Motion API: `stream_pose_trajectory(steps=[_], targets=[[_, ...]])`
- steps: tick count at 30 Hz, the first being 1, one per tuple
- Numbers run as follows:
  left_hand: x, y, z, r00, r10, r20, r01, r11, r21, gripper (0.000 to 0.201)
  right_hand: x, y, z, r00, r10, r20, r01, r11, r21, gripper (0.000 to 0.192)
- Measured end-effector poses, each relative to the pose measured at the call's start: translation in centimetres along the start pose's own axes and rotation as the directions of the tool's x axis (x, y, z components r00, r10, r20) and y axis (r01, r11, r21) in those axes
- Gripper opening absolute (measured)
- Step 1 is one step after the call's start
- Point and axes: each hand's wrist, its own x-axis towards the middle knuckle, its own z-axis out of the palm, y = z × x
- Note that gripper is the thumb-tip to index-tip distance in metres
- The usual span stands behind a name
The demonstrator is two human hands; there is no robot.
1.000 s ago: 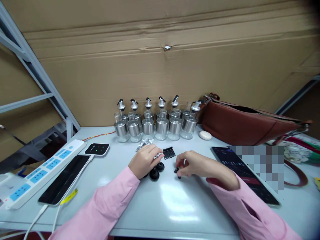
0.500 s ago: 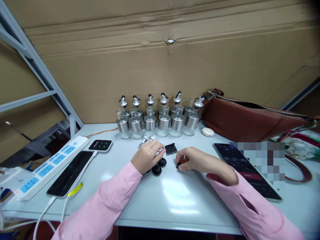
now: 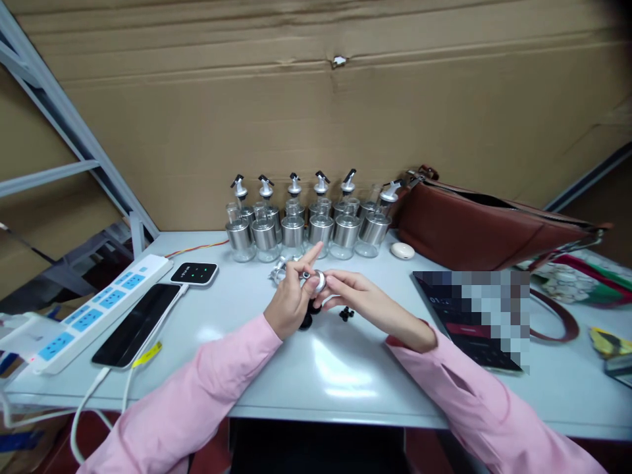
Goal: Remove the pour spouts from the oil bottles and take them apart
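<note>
My left hand (image 3: 290, 299) is raised a little off the white table (image 3: 326, 375) and pinches a small silver cap (image 3: 316, 280), its index finger pointing up. From the right, the fingertips of my right hand (image 3: 356, 297) meet the same cap at its edge. A dark spot shows in the cap's middle. Just under my hands, black round stoppers (image 3: 307, 320) and a small black part (image 3: 346, 313) lie on the table. A little heap of silver caps (image 3: 278, 271) sits behind my left hand.
Several glass bottles with steel bases and spouts (image 3: 306, 227) line the cardboard wall. A brown bag (image 3: 484, 227) and a white oval case (image 3: 402, 250) lie at the right, with a dark tablet (image 3: 444, 309). On the left are a phone (image 3: 135, 324), a power strip (image 3: 83, 320) and a small black device (image 3: 193, 272).
Both hands have lifted off the table and come together. My left hand picked up a silver cap and my right hand moved left to meet it, leaving a small black part on the table.
</note>
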Motion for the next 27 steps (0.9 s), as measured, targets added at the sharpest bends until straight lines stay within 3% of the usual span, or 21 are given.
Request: stream_pose_trajectory(steps=[3, 5, 10, 18, 23, 27], targets=[[0.2, -0.2, -0.6, 0.999, 0.034, 0.041, -0.036, 0.998, 0.051, 0.006, -0.1, -0.1, 0.2, 0.999, -0.046, -0.026, 0.049, 0.992, 0.120, 0.036], [0.3, -0.5, -1.0, 0.994, 0.070, 0.087, -0.080, 0.990, 0.115, 0.007, -0.2, -0.1, 0.0, 0.991, -0.104, -0.081, 0.110, 0.991, 0.075, 0.034], [0.4, -1.1, -1.7, 0.973, 0.189, 0.135, -0.219, 0.938, 0.267, 0.038, -0.3, -0.2, -0.1, 0.981, -0.143, -0.131, 0.134, 0.988, -0.071, 0.029], [0.9, -0.7, -2.1, 0.943, 0.251, 0.218, -0.304, 0.918, 0.255, 0.033, 0.0, -0.1, 0.4, 0.967, -0.148, -0.209, 0.133, 0.988, -0.081, 0.021], [0.9, -0.7, -2.2, 0.943, 0.220, 0.249, -0.295, 0.899, 0.325, 0.030, 0.1, 0.0, 0.5, 0.970, -0.138, -0.201, 0.111, 0.984, -0.137, 0.021], [1.1, -0.7, -2.7, 0.943, 0.182, 0.278, -0.263, 0.920, 0.290, 0.026, 0.3, 0.5, 0.5, 0.969, -0.180, -0.168, 0.141, 0.966, -0.219, 0.020]])
